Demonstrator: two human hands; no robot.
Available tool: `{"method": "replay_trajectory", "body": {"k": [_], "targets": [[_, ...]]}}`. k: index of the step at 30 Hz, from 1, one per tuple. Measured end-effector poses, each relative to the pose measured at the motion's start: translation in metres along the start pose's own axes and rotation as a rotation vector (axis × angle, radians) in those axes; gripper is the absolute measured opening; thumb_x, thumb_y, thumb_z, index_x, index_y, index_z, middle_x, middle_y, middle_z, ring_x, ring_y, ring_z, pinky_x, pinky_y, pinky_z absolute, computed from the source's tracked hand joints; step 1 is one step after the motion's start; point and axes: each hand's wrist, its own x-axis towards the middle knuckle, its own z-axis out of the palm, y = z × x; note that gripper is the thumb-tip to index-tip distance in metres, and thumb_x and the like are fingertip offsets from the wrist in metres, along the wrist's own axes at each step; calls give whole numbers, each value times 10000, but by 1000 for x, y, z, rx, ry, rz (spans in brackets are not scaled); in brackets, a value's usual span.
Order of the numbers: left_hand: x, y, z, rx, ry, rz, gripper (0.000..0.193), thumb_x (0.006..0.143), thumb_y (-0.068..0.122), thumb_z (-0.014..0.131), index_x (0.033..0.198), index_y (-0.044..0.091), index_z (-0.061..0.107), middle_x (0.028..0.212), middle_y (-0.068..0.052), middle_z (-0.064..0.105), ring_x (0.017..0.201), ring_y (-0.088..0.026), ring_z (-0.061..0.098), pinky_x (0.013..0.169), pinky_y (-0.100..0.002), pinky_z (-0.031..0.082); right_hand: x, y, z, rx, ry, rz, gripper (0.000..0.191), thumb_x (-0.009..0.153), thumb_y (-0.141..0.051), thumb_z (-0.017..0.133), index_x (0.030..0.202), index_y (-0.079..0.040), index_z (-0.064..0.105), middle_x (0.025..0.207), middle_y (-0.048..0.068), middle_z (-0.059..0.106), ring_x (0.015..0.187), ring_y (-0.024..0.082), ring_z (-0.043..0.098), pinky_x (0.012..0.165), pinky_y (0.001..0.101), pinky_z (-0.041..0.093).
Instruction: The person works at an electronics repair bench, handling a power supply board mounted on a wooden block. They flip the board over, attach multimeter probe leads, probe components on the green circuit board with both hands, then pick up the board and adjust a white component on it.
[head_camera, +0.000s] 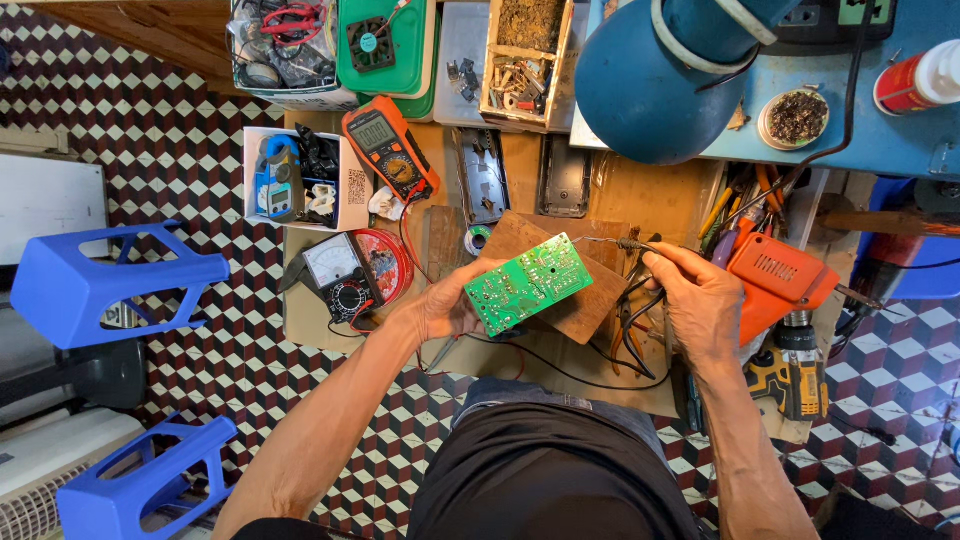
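The left hand (440, 308) grips a green circuit board (528, 283) by its lower-left end, holding it tilted above a wooden block (590, 290). The board's long axis runs from that hand up and to the right. The right hand (700, 300) is closed around a soldering iron (612, 241), whose thin tip points left and reaches the board's upper-right corner. That makes the right hand's tool nearer that far end. An orange multimeter (392, 148) lies well above the board, and an orange drill (780, 282) sits just right of the right hand.
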Motion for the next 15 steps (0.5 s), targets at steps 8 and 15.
{"method": "replay_trajectory", "body": {"k": [8, 15], "targets": [[-2, 1, 2, 10, 6, 0, 460, 911, 482, 672, 1211, 136, 715, 1062, -33, 765, 901, -158, 732, 793, -348, 592, -3, -4, 0, -26, 1, 21, 292, 965, -211, 722, 1213, -63, 764, 808, 10, 713, 669, 40, 575, 569, 190, 415], [-2, 1, 5, 5, 3, 3, 445, 915, 469, 681, 1197, 127, 713, 1042, -25, 760, 886, -153, 729, 794, -342, 599, -2, -3, -1, -16, -1, 12, 287, 962, -201, 722, 1207, -58, 765, 820, 6, 715, 681, 38, 591, 566, 188, 420]]}}
